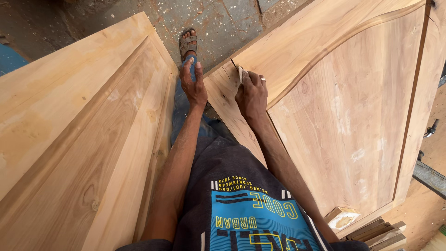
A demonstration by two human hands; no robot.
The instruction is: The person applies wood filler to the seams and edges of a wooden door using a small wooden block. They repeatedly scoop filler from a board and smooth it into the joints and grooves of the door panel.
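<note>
My right hand (251, 94) presses a small pale piece of sandpaper (240, 73) against the near corner of a large bare-wood door (353, 107) that lies flat on my right. A ring shows on one finger. My left hand (193, 84) hangs free in the gap between the two doors, fingers loosely apart and holding nothing, just above my knee. A second wooden door (83, 135) with a long recessed panel lies on my left.
My sandalled foot (187, 42) stands on a speckled concrete floor (223, 23) between the doors. Short wood offcuts (371, 230) lie stacked at the lower right, beside a dark metal bar (429, 176).
</note>
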